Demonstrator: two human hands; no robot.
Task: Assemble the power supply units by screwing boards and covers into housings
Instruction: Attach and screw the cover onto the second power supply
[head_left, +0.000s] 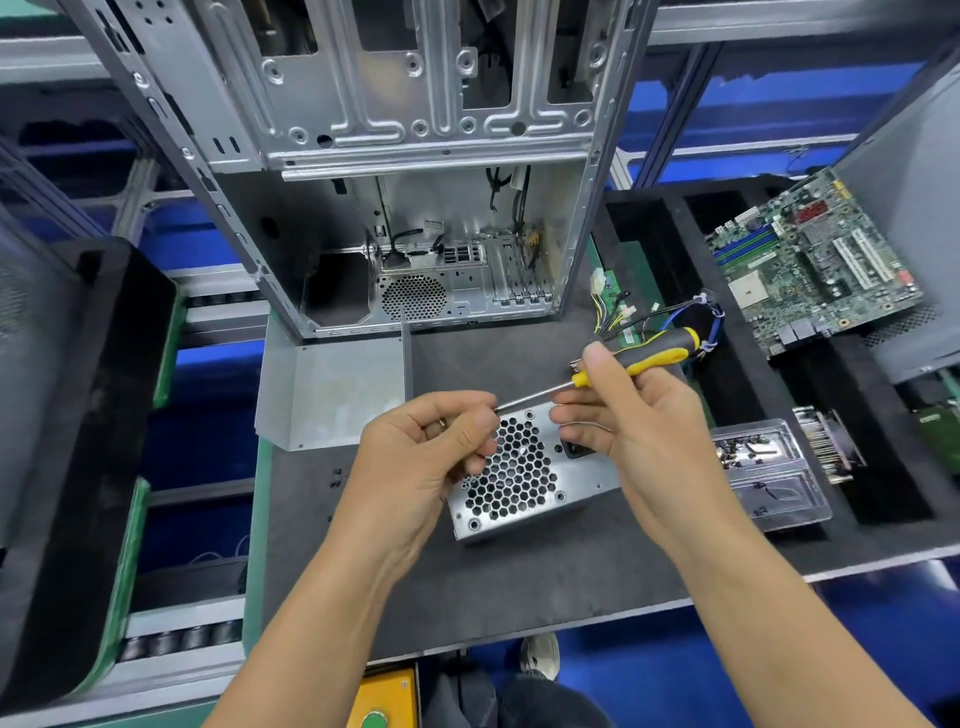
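Note:
A silver power supply housing (524, 480) with a honeycomb fan grille lies on the dark mat, partly behind both hands. My right hand (628, 415) grips a screwdriver (652, 353) with a yellow and black handle, its shaft pointing left and down. My left hand (431, 447) has its fingers curled, and its thumb and fingertips pinch at the shaft's tip; a small screw seems to sit there, too small to be sure. A bent grey metal cover (332, 395) lies flat to the left, behind the housing.
An open computer case (415, 208) stands at the back of the mat. A motherboard (815, 260) leans at the right, with a wire bundle (675, 317) beside it. A clear plastic tray (763, 467) of small parts sits right of the housing. Roller conveyors run along the left.

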